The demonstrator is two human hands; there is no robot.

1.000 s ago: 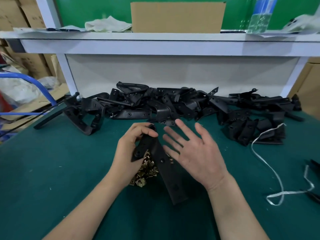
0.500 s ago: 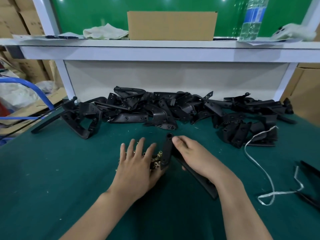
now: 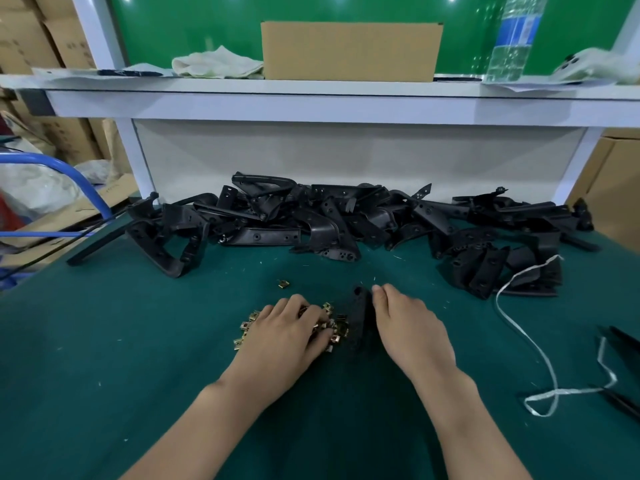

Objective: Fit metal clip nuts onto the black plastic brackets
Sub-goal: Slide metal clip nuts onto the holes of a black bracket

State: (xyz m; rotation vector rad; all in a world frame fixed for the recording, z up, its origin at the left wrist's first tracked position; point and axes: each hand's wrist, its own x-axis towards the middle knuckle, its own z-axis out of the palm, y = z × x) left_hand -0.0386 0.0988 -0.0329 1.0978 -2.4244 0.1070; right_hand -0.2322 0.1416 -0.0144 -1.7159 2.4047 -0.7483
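A small heap of brass-coloured metal clip nuts (image 3: pixel 337 327) lies on the green mat in front of me. My left hand (image 3: pixel 287 336) rests palm down on the heap with its fingers curled into the nuts; whether it holds one is hidden. A single clip nut (image 3: pixel 283 283) lies apart, further back. My right hand (image 3: pixel 410 332) grips a long black plastic bracket (image 3: pixel 358 315) from the right side, holding it on edge beside the heap. A big pile of black plastic brackets (image 3: pixel 346 220) stretches along the back of the table.
A white plastic strap (image 3: pixel 530 341) loops across the mat at the right, near black parts (image 3: pixel 623 344) at the right edge. A white shelf (image 3: pixel 311 98) above the pile carries a cardboard box (image 3: pixel 351 50), a cloth and a water bottle. Cartons stand at both sides.
The bracket passed from my left hand to my right, which now grips it on edge. My left hand dropped onto the clip nuts and curled its fingers into them.
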